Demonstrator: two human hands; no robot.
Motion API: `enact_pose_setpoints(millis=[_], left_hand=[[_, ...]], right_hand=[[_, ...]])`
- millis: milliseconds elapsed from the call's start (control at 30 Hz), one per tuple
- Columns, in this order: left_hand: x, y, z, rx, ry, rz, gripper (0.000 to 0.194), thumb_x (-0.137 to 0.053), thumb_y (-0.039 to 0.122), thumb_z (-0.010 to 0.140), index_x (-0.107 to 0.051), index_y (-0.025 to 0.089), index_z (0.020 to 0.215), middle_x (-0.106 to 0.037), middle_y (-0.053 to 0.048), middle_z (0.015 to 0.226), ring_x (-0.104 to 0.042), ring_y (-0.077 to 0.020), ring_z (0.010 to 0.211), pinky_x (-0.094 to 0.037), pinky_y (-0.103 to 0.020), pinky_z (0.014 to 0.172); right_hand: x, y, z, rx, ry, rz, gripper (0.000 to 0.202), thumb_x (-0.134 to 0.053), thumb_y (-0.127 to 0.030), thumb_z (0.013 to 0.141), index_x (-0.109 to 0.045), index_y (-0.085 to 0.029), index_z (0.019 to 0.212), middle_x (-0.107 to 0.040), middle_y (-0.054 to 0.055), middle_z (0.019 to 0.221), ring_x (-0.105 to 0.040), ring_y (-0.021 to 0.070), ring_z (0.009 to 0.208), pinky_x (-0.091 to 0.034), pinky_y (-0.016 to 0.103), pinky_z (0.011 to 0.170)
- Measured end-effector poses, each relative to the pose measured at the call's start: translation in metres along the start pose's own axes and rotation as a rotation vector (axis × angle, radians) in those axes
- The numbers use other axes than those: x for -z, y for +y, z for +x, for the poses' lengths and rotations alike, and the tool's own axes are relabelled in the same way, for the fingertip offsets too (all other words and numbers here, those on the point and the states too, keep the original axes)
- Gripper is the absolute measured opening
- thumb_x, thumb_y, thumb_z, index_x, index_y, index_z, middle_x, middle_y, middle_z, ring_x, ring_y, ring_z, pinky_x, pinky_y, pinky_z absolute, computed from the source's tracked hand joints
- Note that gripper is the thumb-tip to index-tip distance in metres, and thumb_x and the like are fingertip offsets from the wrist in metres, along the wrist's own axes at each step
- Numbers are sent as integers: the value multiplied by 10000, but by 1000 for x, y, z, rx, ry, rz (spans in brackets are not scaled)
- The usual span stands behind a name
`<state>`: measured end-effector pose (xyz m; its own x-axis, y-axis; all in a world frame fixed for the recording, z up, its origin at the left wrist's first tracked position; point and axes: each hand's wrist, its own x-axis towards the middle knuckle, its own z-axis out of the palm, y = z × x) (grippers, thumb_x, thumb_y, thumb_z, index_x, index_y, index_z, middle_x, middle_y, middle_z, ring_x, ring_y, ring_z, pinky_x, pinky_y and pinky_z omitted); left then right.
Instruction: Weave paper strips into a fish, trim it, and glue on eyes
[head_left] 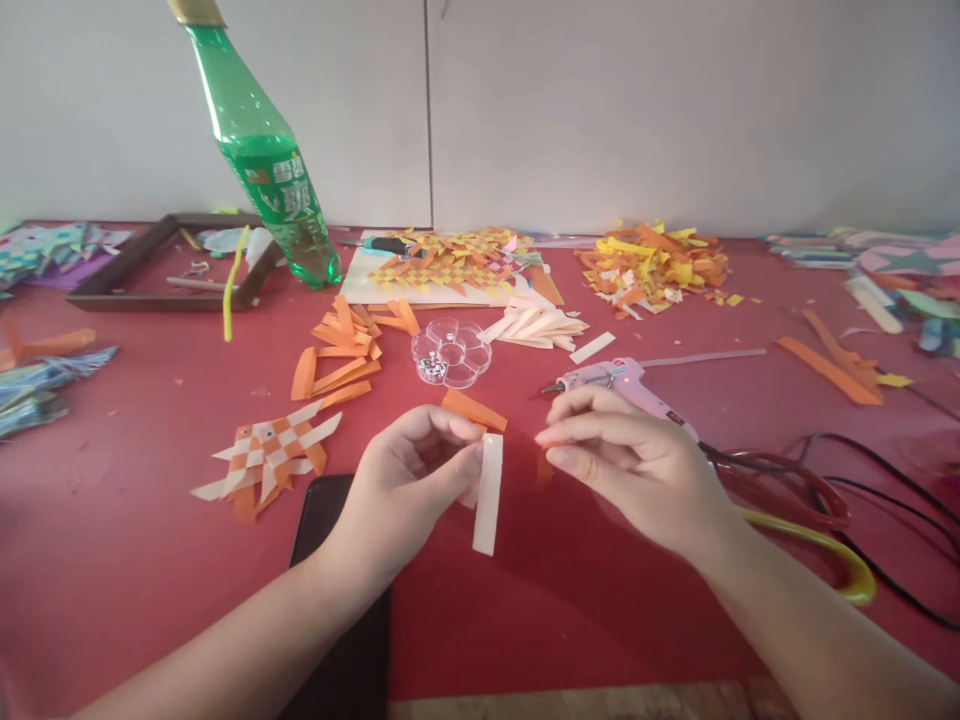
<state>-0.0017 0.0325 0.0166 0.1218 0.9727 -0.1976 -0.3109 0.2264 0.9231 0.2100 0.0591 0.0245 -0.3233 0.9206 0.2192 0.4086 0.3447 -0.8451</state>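
My left hand (420, 470) is closed, its thumb and finger pinching a cream paper strip (488, 495) that hangs down. Just beyond these fingertips shows an orange strip (474, 410); I cannot tell whether it is held or lies on the table. To the right, my right hand (622, 455) has its thumb and fingertips drawn together, and anything between them is too small to make out. A pink glue gun (619, 380) lies right behind that hand. Left of my left hand rests a woven orange and cream paper fish (270, 455).
Folded orange strips (341, 345), cream strips (536, 322) and a clear flower-shaped case (452, 352) lie ahead. A green bottle (277, 190) stands by a dark frame (150, 300). Paper scraps (652, 265) are heaped behind. Black cords (862, 480) and yellow-handled scissors (855, 580) lie right; a black phone-like slab (330, 660), left.
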Motion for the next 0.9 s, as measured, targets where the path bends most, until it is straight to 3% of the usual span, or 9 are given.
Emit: enact_pose_setpoints(millis=[67, 233, 333, 433, 600, 900], left_hand=[[0, -1, -1, 32, -27, 19, 92, -708, 217, 818, -622, 183, 812, -645, 32, 712, -605, -65, 586, -534, -167, 568], [-2, -3, -5, 49, -43, 154, 91, -687, 205, 827, -599, 190, 840, -649, 27, 752, -604, -67, 618, -519, -148, 555], [-5, -3, -7, 16, -23, 212, 141, -681, 184, 820, -578, 209, 913, -680, 11, 815, -642, -93, 702, -537, -155, 586], [-6, -3, -8, 18, -26, 223, 178, -680, 217, 817, -556, 217, 944, -691, -4, 820, -647, -119, 661, -545, -190, 523], [-7, -4, -9, -41, 9, 338, 166, -677, 217, 814, -561, 219, 932, -719, -26, 845, -692, -148, 733, -552, -209, 577], [-6, -7, -10, -103, 34, 537, 168, -672, 241, 813, -597, 236, 963, -717, -11, 842, -701, -152, 744, -547, -229, 608]], right_hand=[[-1, 0, -2, -12, 6, 79, 79, -660, -326, 865, -726, -285, 881, -697, 19, 1036, -664, 146, 993, -555, 218, 816], [0, 0, -3, -185, -48, 172, 164, -618, -366, 897, -714, -244, 949, -719, 15, 776, -697, 135, 747, -579, 219, 691], [0, -1, -3, -220, -87, 222, 208, -601, -365, 909, -710, -235, 1030, -709, 17, 761, -697, 140, 716, -591, 258, 705], [-2, -5, -5, -269, -144, 335, 251, -623, -340, 897, -641, -232, 1123, -711, 13, 784, -691, 128, 665, -598, 260, 669], [-9, -12, -8, -305, -131, 405, 121, -661, -311, 864, -637, -193, 880, -694, 17, 734, -674, 114, 626, -583, 211, 589], [-14, -16, -10, -299, -133, 338, 78, -659, -262, 838, -638, -193, 866, -688, -8, 676, -655, 99, 542, -567, 204, 548]])
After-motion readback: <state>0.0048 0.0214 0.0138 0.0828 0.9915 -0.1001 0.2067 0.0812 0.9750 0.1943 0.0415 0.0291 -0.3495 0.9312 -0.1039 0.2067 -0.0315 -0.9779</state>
